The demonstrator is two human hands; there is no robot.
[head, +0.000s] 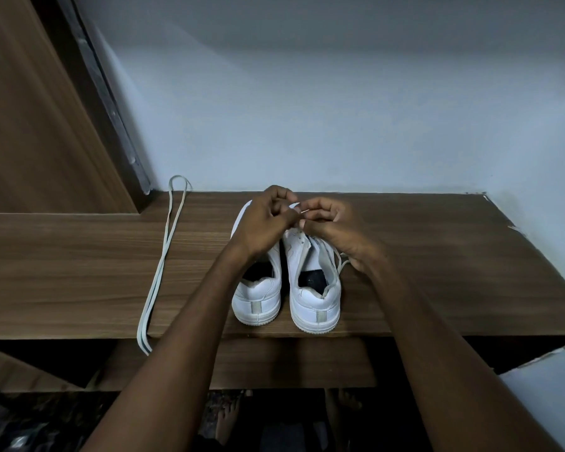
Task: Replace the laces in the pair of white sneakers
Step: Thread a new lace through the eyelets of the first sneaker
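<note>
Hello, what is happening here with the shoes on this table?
A person is working on the laces of a pair of white sneakers standing on a wooden table, heels toward the camera. Both hands meet over the front of the right sneaker: the left hand and the right hand pinch a white lace there. The left sneaker is not being handled. A loose white lace lies folded double on the table, left of the shoes.

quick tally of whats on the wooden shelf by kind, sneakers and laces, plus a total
white sneakers: 2, one on the left and one on the right, standing side by side with heels toward the camera
laces: 2, one loose lace doubled over at the left of the shelf, and one lace on the right sneaker that both hands work on
total: 4
</note>
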